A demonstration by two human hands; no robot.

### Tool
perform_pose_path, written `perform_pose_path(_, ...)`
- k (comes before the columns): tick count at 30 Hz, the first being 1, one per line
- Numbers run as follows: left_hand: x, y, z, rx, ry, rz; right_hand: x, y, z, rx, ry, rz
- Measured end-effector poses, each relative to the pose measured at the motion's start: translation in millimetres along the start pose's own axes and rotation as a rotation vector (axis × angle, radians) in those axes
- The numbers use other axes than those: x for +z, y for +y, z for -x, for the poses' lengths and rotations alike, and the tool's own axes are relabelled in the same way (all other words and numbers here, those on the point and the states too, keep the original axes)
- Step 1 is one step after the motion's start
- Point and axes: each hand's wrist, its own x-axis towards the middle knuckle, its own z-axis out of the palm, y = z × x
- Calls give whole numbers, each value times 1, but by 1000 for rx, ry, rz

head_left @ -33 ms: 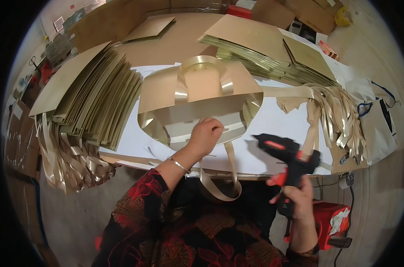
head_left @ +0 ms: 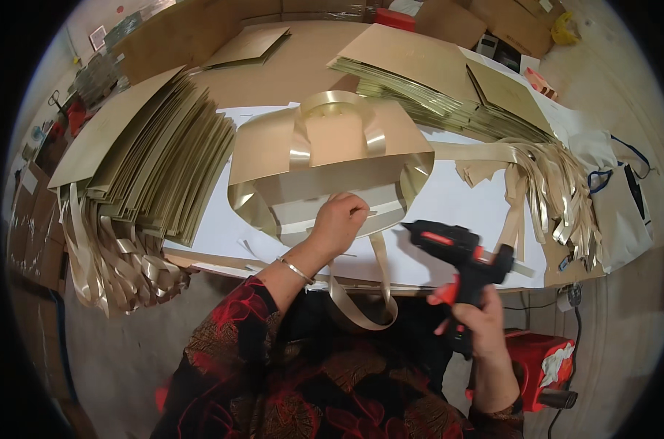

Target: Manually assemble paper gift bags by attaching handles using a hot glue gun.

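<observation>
A gold paper bag (head_left: 270, 159) lies with its mouth toward me and a pale inside showing. One ribbon handle (head_left: 374, 139) arches over its far panel; another ribbon loop (head_left: 382, 274) hangs from the near edge, past the table. My left hand (head_left: 341, 219) is over the near rim, fingers curled together; what they pinch, if anything, is hidden. To the right of the bag, my right hand (head_left: 480, 316) grips a black and red hot glue gun (head_left: 449, 245). Its nozzle points left toward the bag's near right corner, apart from it.
Flat gold bags with ribbon handles (head_left: 145, 157) stand stacked at left. More flat bags (head_left: 412, 62) lie at the back right. Loose ribbons (head_left: 548, 179) hang in a bunch at right. White sheets (head_left: 471, 194) cover the table. A red container (head_left: 541, 358) stands below right.
My right hand has moved the glue gun slightly left, bringing its nozzle nearer the bag. My left hand and the bag have hardly moved.
</observation>
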Motion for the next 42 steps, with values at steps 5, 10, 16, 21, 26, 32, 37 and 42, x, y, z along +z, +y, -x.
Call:
perform_pose_path(5, 2, -4, 1, 3, 1, -15, 33, 13, -26, 67, -15, 127)
perform_pose_path(10, 1, -3, 1, 5, -18, -44, 31, 30, -36, 91, -41, 174)
perform_pose_path(16, 1, -3, 5, 127, -34, -155, 28, 22, -28, 131, -15, 158)
perform_pose_path(21, 3, -3, 5, 170, 6, -159, 27, 26, -32, 58, -32, 116)
perform_pose_path(26, -26, 38, -4, -111, 36, 144, 31, 29, -40, 88, -48, 189)
perform_pose_path(32, -88, 40, 58, 353, -57, -571, 19, 33, -31, 81, -17, 216)
perform_pose_path(37, -85, 27, 100, 336, -56, -538, 35, 17, -29, 212, -92, 161)
perform_pose_path(42, -81, 21, 100, 353, -16, -483, 62, 33, -41, 202, -211, 179)
